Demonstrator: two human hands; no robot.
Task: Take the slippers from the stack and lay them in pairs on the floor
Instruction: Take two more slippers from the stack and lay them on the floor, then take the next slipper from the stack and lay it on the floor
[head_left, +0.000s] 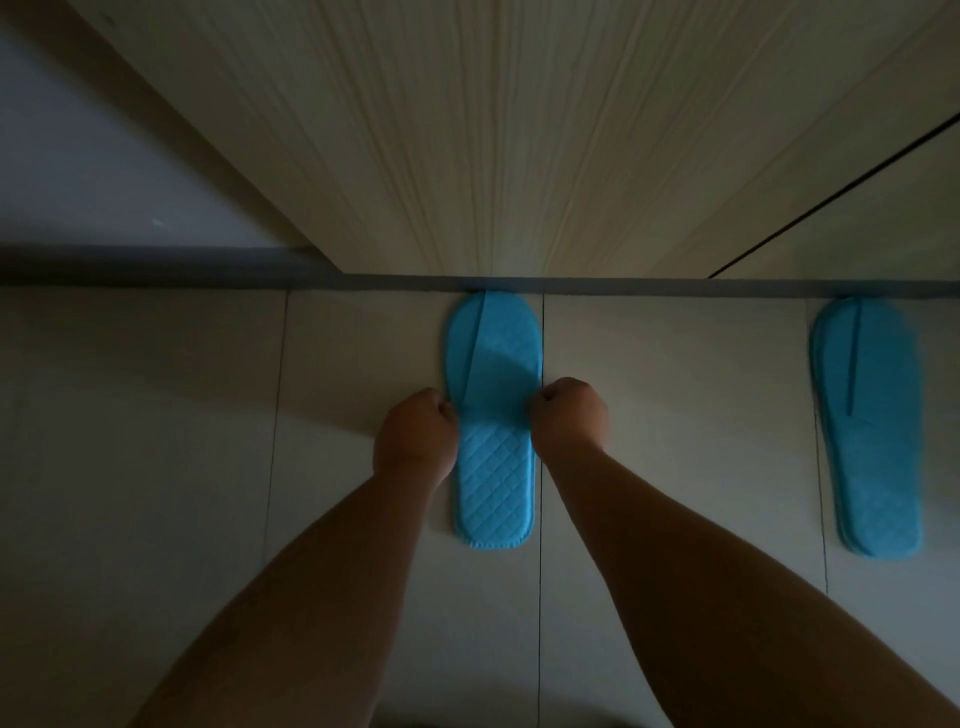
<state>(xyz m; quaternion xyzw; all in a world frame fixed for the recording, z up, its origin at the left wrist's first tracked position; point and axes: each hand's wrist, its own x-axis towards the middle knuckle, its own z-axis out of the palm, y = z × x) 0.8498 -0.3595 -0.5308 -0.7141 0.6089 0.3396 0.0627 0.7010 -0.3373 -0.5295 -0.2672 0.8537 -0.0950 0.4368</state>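
A blue slipper (493, 431) lies flat on the tiled floor in the middle of the head view, toe against the dark skirting, its quilted insole facing up. My left hand (415, 434) pinches its left edge at mid-length. On the opposite edge my right hand (569, 413) pinches at the same height. Both fists are closed on the slipper's upper band. At the far right a stack of blue slippers (867, 431) lies flat on the floor, toe to the skirting too, with layered edges showing at its heel.
A pale wooden cabinet front (493, 135) rises straight ahead above a dark skirting strip (623, 286). A white wall (93, 171) is at the left. Light floor tiles (156, 441) with thin joints stretch to both sides. The light is dim.
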